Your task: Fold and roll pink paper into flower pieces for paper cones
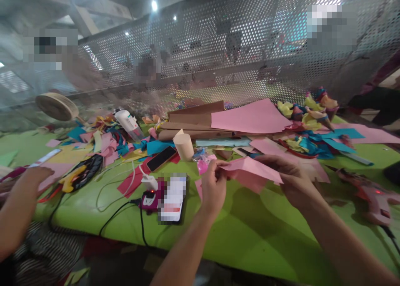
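- Left hand point(214, 186) and right hand point(292, 179), nearest my view, each pinch an edge of the pink paper point(253, 171), fingers closed on it, just above the green table point(250, 232).
- I judge a fold is being shaped; creasing it calls for aligned edges and firm pinches.
- Left of it lies a phone point(173, 198); a glue gun point(371, 196) sits right; a co-worker's hand point(34, 173) rests far left.

The single view comes from the person's head at the near edge of the green table point(250, 240). It faces forward and down across the table to the perforated metal screen point(218, 48) along the far edge. It sits close: the left hand point(214, 188) and right hand point(296, 184), both pinching a pink paper point(250, 169), fill the lower middle. Another person's arm point(15, 211) enters at the table's left end.
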`<action>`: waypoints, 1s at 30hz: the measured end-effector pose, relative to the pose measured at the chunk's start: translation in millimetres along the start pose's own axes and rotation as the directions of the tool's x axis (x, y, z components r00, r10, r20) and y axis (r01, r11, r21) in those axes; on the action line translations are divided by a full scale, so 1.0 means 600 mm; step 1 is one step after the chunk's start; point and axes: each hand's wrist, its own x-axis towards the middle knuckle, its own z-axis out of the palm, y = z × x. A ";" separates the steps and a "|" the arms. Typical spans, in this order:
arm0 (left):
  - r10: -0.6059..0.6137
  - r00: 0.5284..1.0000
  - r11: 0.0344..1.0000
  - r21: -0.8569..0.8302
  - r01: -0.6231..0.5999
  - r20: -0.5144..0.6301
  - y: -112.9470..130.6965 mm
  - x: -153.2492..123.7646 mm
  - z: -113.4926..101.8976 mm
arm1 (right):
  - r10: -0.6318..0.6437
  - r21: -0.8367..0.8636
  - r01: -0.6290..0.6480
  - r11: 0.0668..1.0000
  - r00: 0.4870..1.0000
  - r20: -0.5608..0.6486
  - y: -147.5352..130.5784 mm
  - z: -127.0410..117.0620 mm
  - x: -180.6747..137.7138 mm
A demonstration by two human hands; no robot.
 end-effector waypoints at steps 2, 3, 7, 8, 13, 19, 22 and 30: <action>0.088 0.996 0.987 0.135 -0.091 0.025 -0.002 0.005 -0.010 | -0.073 -0.018 0.073 0.997 0.997 0.029 -0.002 -0.014 0.006; 0.126 0.991 0.971 0.197 -0.133 0.047 -0.001 0.008 -0.014 | -0.121 -0.009 0.122 0.993 0.992 0.027 -0.003 -0.019 0.009; 0.210 0.961 0.906 0.335 -0.260 0.180 0.003 0.011 -0.020 | -0.207 -0.057 0.210 0.976 0.977 0.054 -0.007 -0.020 0.008; 0.219 0.951 0.895 0.342 -0.285 0.217 0.005 0.011 -0.019 | -0.184 -0.112 0.193 0.975 0.979 0.083 -0.007 -0.017 0.006; 0.221 0.932 0.888 0.336 -0.314 0.287 0.011 0.007 -0.013 | -0.088 -0.355 0.145 0.924 0.981 0.174 -0.006 -0.004 -0.003; 0.171 0.950 0.934 0.263 -0.241 0.263 0.010 0.005 -0.012 | -0.041 -0.422 0.130 0.897 0.976 0.213 -0.012 0.004 -0.007; 0.123 0.965 0.962 0.212 -0.174 0.232 0.007 0.005 -0.012 | -0.029 -0.429 0.115 0.896 0.979 0.201 -0.011 0.006 -0.007; 0.015 0.975 0.989 0.143 -0.048 0.222 0.009 0.007 -0.011 | -0.002 -0.400 0.082 0.913 0.981 0.196 -0.002 0.008 -0.006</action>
